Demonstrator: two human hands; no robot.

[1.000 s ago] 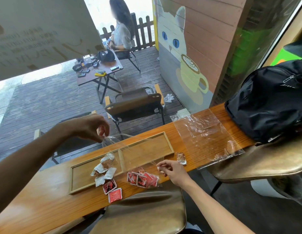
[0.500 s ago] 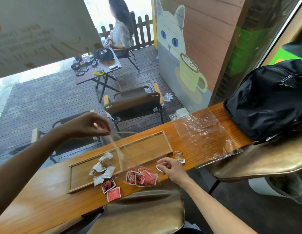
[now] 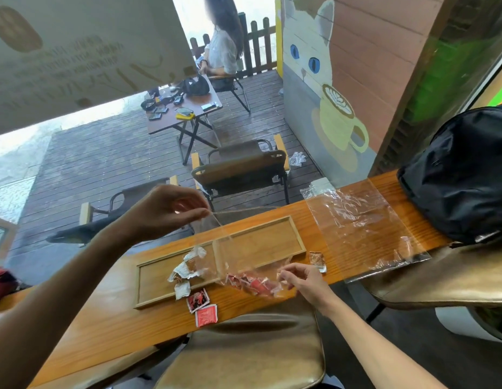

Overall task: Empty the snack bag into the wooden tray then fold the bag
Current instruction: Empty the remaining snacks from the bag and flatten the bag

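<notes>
Left hand (image 3: 171, 211) is raised above the far edge of the counter (image 3: 103, 327), thumb and fingertips pinching the upper corner of the clear snack bag (image 3: 235, 256). Right hand (image 3: 303, 279) sits low at the near edge, fingers curled and pinching the bag's lower end. Bag hangs stretched between the two hands, sloping from far-left down to near-right, over the right half of the wooden tray (image 3: 297, 242). Red snack packets (image 3: 252, 283) are bunched in the bag's low end just left of the right hand (count not readable through the plastic).

Tray lies flat on the counter, two compartments. White wrappers (image 3: 185, 270) lie in the left compartment near the divider, one overlapping the near rim. Two loose red packets (image 3: 202, 307) lie on the counter just near of the tray. A small brown packet (image 3: 317, 261) lies on the counter just right of the tray, near the right hand.

A second clear bag (image 3: 362, 226) lies flat on the counter further right, touching a black backpack (image 3: 463, 175) at the right end. A tan padded chair (image 3: 252, 352) stands near of the counter.
</notes>
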